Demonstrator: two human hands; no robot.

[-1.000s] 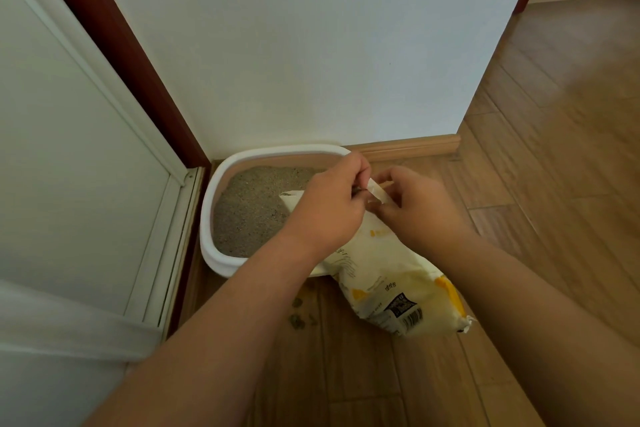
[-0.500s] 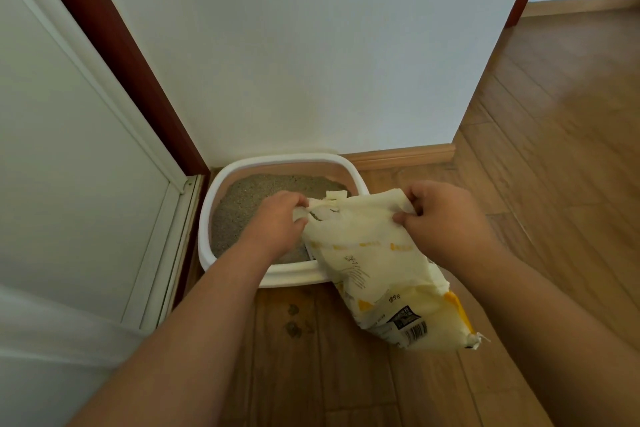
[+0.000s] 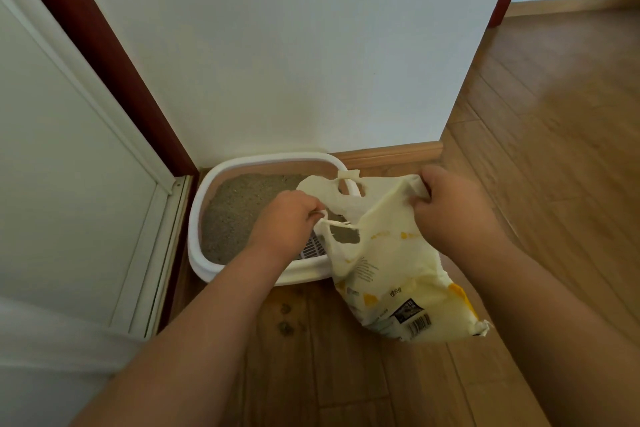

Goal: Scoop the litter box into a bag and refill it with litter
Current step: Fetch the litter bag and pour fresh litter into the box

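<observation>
A white litter box (image 3: 207, 267) sits in the corner by the wall, holding grey litter (image 3: 239, 211). A cream and yellow litter bag (image 3: 391, 270) stands on the floor at its right front edge, its mouth pulled open. My left hand (image 3: 287, 218) grips the bag's near handle over the box. My right hand (image 3: 450, 208) grips the bag's top right corner. A white slotted scoop (image 3: 313, 248) lies in the box, partly hidden under my left wrist and the bag.
A white wall (image 3: 294, 45) stands behind the box, and a white door panel (image 3: 69, 156) with a dark red frame is on the left. Dark crumbs (image 3: 285, 326) lie on the wooden floor (image 3: 554, 149) in front of the box.
My hands have pulled apart, spreading the bag's mouth wider. The handle cut-outs now show, and the scoop in the box has come into view.
</observation>
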